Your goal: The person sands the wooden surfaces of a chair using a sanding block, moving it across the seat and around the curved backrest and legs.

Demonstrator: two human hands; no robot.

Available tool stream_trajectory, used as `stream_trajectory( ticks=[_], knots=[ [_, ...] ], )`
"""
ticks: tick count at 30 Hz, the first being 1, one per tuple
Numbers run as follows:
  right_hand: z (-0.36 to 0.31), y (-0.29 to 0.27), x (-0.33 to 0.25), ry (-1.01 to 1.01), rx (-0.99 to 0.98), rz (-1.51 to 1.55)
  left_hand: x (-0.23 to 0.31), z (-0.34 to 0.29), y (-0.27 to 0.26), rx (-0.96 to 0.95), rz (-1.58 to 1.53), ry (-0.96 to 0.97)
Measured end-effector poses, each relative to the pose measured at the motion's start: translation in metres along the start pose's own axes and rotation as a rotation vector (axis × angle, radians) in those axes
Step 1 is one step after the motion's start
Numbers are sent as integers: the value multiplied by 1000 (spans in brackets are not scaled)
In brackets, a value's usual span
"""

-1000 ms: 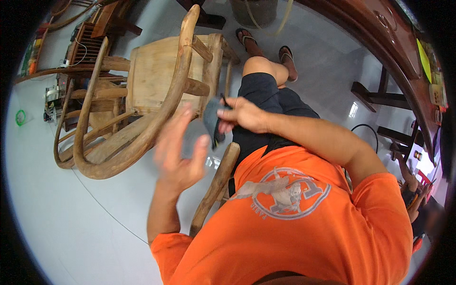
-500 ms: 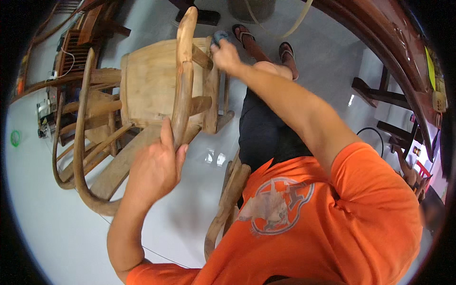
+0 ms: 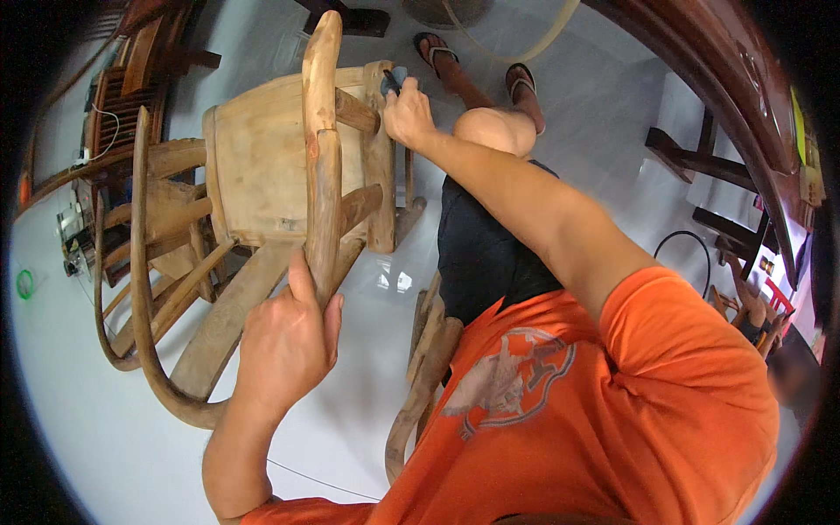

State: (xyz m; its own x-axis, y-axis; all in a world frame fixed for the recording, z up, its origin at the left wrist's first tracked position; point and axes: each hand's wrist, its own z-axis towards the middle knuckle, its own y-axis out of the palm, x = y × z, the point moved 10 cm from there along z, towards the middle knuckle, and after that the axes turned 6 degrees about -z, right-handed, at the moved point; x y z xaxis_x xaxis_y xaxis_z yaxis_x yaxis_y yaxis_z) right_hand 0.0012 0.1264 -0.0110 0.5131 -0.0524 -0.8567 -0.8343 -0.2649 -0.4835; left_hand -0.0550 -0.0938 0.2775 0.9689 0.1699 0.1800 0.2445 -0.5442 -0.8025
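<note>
A bare wooden armchair (image 3: 258,166) stands in front of me, with a flat pale seat and curved arms. My left hand (image 3: 289,346) is wrapped round the lower end of its right armrest (image 3: 322,166), the index finger and thumb lying along the wood. At the top of the chair's front leg (image 3: 379,188), my right hand (image 3: 409,114) closes on a small blue-grey pad (image 3: 394,80) with a dark strip on it. The pad presses against the leg's outer side; its exact kind is unclear, and my fingers hide part of it.
Another wooden seat (image 3: 429,376) is beside my hip. Dark slatted furniture (image 3: 131,105) stands at the far left. A dark curved table edge (image 3: 726,96) arcs along the right. A pale hose (image 3: 516,54) hangs near my sandalled feet. A green ring (image 3: 24,283) lies on the floor.
The chair and both hands appear shifted slightly left in view. My right hand, with the pad, has moved a little lower along the chair's front leg; my left hand keeps its hold.
</note>
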Motion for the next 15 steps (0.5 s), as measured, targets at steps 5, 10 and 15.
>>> stream_trajectory(
  ticks=[5,10,15],
  knots=[
    [-70,25,20,6,-222,-117,1,2,1,-17,-8,-41],
    [-160,39,6,-90,-483,-231,2,-6,1,62,22,-21],
    [-238,54,-24,-337,-1041,-449,5,-11,-5,131,58,5]
  ],
)
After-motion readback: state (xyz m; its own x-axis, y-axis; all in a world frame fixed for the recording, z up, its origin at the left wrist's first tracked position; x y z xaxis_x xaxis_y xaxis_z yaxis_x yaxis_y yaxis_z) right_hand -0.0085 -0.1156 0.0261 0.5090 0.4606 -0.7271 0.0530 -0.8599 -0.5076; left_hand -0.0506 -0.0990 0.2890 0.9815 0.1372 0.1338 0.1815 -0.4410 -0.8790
